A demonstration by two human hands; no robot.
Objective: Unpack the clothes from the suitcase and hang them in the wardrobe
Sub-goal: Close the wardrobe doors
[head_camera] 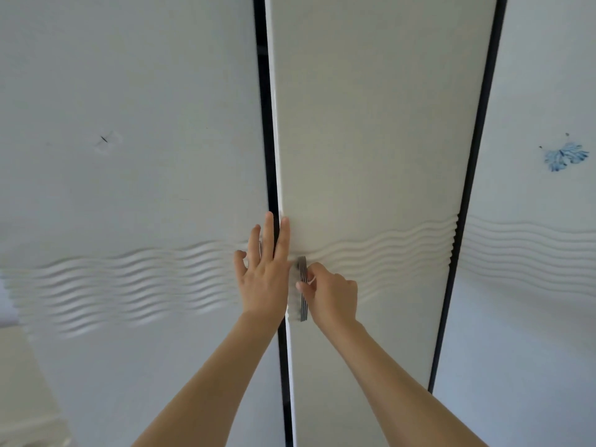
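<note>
White wave-embossed wardrobe [371, 156] fills the frame. Right hand [332, 291]: fingers curled round ribbed grey metal handle [303, 304], centre door, 6 o'clock. Left hand [264, 279]: flat, fingers straight, pressing the seam at handle's 9 o'clock. Advice: pull handle squarely outward against that brace. Suitcase unseen.

**Both arms up, one grip flat, one curled**

Both bare forearms reached up and forward, side by side. The left grip [264, 275] was flat, its fingers straight and slightly spread. Just beside it, the right grip [332, 290] had its fingers curled, pinching a handle [303, 309].
</note>
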